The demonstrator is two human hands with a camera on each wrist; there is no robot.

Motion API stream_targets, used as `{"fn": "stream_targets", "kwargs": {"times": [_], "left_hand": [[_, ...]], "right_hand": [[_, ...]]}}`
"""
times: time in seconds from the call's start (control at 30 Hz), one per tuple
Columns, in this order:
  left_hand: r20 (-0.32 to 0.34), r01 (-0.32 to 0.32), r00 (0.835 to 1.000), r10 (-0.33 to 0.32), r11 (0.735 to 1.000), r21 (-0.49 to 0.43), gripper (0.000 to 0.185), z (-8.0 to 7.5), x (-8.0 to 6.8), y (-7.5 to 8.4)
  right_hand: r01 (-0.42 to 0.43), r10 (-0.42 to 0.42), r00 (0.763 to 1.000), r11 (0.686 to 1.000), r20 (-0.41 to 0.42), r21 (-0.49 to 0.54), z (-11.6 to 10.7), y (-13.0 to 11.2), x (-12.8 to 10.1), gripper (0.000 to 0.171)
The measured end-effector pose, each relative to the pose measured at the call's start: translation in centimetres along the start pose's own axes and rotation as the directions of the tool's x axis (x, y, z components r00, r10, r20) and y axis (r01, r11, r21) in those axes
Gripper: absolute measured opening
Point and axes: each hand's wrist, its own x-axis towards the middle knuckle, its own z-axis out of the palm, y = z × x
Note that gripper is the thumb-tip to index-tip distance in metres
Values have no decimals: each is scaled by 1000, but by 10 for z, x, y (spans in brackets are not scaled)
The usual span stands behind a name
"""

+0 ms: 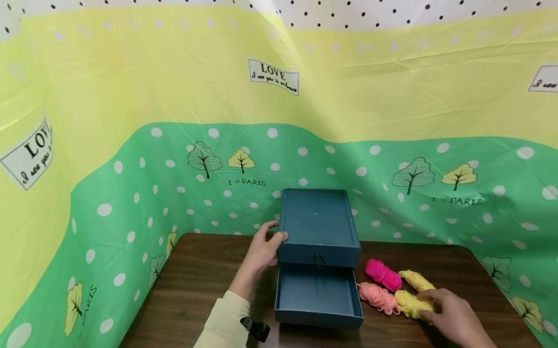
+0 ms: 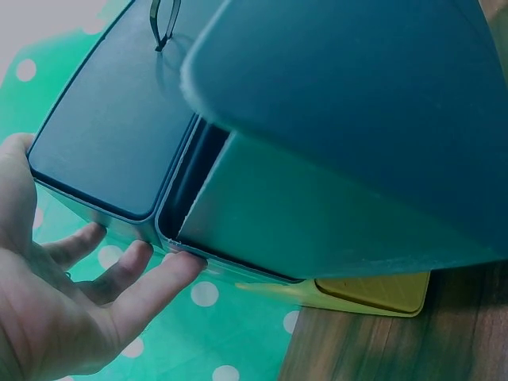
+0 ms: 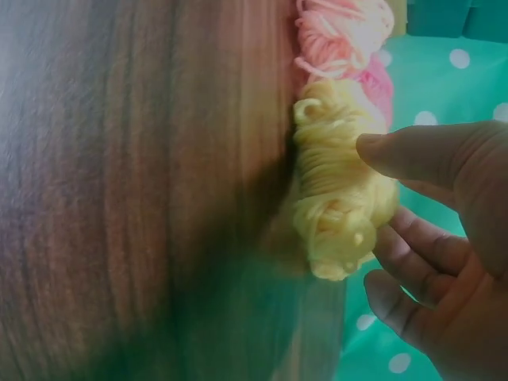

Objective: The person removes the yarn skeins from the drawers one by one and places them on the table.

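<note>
Half-hidden yellow yarn (image 1: 412,303) under right hand (image 1: 456,319)

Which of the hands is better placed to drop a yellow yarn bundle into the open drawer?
Right. The right hand already pinches a yellow yarn bundle just beside the open drawer, while the left hand rests on the far side of the blue box, steadying it.
</note>
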Motion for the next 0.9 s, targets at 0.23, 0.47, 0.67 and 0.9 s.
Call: {"fn": "stream_targets", "kwargs": {"times": [0.23, 0.47, 0.67, 0.9], "left_hand": [[16, 13, 1000, -13, 1000, -2, 60, 0, 0, 0], [16, 20, 1000, -20, 1000, -9, 60, -1, 1, -1], [13, 21, 1000, -21, 1000, -4, 61, -2, 0, -1], [14, 14, 1000, -14, 1000, -3, 61, -1, -1, 0]], "right_hand": [[17, -17, 1000, 1000, -17, 19, -11, -16, -4, 36], [85, -81, 992, 995, -94, 44, -18, -39, -11, 32], [131, -127, 980, 991, -152, 15, -22, -61, -15, 27], [156, -149, 967, 988, -208, 15, -24, -84, -21, 24]]}}
